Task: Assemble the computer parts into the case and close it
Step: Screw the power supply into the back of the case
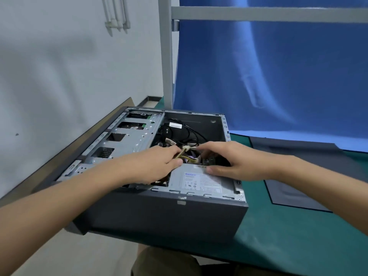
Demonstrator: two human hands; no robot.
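Wiring under way inside an open computer case (169, 216), laid flat with its lid off for access. Beside the steel drive cage (127, 136), the left hand (159, 166) pinches a yellow-and-black power cable (191, 160) while the right hand (229, 162) curls its fingers (207, 148) over the cable's white plug (185, 150), thumb braced on the power supply (199, 182) (its label's blue brand word too blurred to read), apparently to steady and route the lead. A grey side panel (298, 176) waits on the green bench mat (278, 246) at right
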